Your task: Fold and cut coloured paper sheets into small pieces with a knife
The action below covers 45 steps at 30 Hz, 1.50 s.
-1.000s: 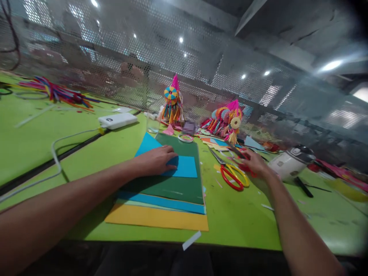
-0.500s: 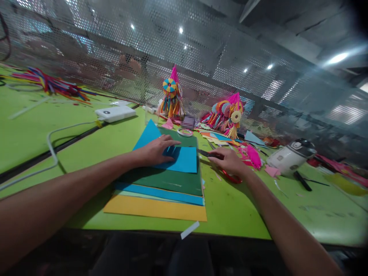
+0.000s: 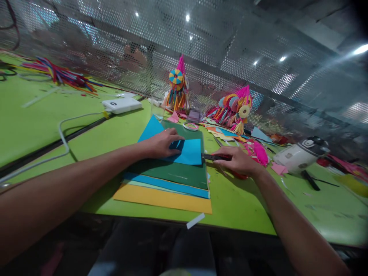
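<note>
Folded blue paper point(image 3: 189, 152) lies on a dark green board point(image 3: 175, 171), its pointed corner rising past my wrist. My left hand point(image 3: 165, 143) rests on the blue paper, its fingers apart and slightly bent, gripping nothing. At the paper's right edge, my right hand point(image 3: 237, 159) is closed around a slim black cutter knife point(image 3: 217, 156), whose tip points left and meets or nearly meets that edge. Something red point(image 3: 240, 176) shows under my right hand; its shape is mostly hidden. Blue and orange sheets point(image 3: 163, 198) stick out below the board.
A white power bank point(image 3: 122, 105) with a cable lies at left, near coloured strips point(image 3: 61, 74). Tasselled paper ornaments point(image 3: 176, 90) stand at the back beside a tape roll point(image 3: 190, 126). A white-and-black appliance point(image 3: 300, 155) and pink scraps point(image 3: 279, 168) lie at right.
The view has shifted, so things sit slightly right and higher. My right hand has brought the knife tip closer to the blue paper's right edge. My left hand stays on the paper.
</note>
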{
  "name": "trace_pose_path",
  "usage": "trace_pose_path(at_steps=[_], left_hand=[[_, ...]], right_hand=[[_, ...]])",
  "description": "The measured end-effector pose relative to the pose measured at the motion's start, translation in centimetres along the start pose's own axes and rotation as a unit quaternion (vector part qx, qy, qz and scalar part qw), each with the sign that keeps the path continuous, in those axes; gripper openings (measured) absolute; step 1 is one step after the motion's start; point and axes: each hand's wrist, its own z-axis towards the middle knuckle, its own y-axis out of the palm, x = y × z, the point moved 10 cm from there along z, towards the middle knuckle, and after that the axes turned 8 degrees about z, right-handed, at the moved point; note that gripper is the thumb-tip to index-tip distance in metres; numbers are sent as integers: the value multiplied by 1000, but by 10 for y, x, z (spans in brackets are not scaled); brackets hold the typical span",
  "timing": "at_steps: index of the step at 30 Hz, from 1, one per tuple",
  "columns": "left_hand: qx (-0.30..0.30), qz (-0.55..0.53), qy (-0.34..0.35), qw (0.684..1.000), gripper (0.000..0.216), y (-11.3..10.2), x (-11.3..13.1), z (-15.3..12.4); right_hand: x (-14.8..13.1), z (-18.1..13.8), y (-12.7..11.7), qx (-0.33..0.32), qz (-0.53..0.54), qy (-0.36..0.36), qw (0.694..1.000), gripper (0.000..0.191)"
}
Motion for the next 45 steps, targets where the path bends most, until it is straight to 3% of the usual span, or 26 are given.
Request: trace_pose_path(at_steps=[6,14,21,45], left_hand=[[-11,22,11,1000,47,6,2,0],[-17,76,44,996,35,9,15,0],[-29,130,-7,991,37,14,17,2],[-32,141,-2,990,41,13,21,2]], right_hand=[[-1,-3,5,-62,-1,-13,998,22],[3,-6,15,-112,34,41,992,27],[9,-7,10,-103,9,31,994,26],[3,-22,12,11,-31,-52,998,22]])
